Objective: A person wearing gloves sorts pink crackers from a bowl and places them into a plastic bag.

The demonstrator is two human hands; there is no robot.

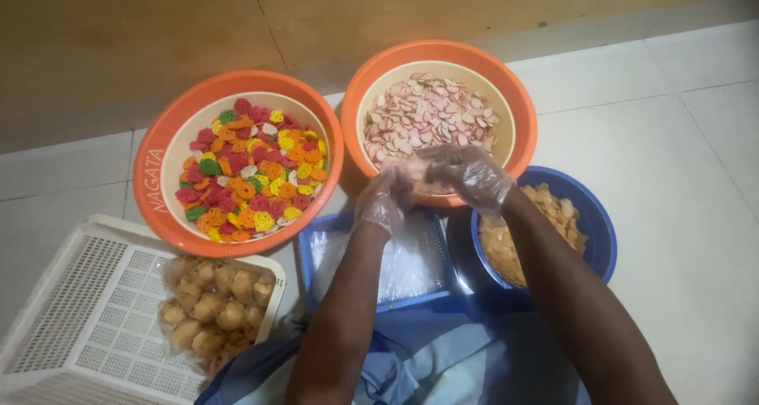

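A small clear bag [423, 176] of pale chips sits between two gloved hands, over the near rim of the pink-chip bowl [439, 57]. The left hand [383, 203] is curled around the bag's near side, fingers pressed together on it. The right hand [468, 176] cups the bag from above and from the far side, fingers bent over the top; whether they pinch the bag's mouth cannot be told, since the glove and blur hide it.

Judging from this hold, the step goes best if the left hand bears the weight from below while the right gathers the loose film at the top, keeping the bag upright so nothing spills. A light squeeze suits it, as chips like these likely crack under pressure.

Just beyond the grip, that orange bowl holds thin pink and white slices. To the left of the hands, a second orange bowl [237, 85] is full of red, orange, yellow and green chips. Under the right forearm, a blue bowl [593, 223] holds tan chips. Directly below the hands, nearer the body, a blue tray [304, 251] carries clear plastic bags [411, 263]. Farther left and nearer, a white basket [87, 310] holds filled bags of brown snacks [213, 302]. All of it rests on a pale tiled floor [680, 136].
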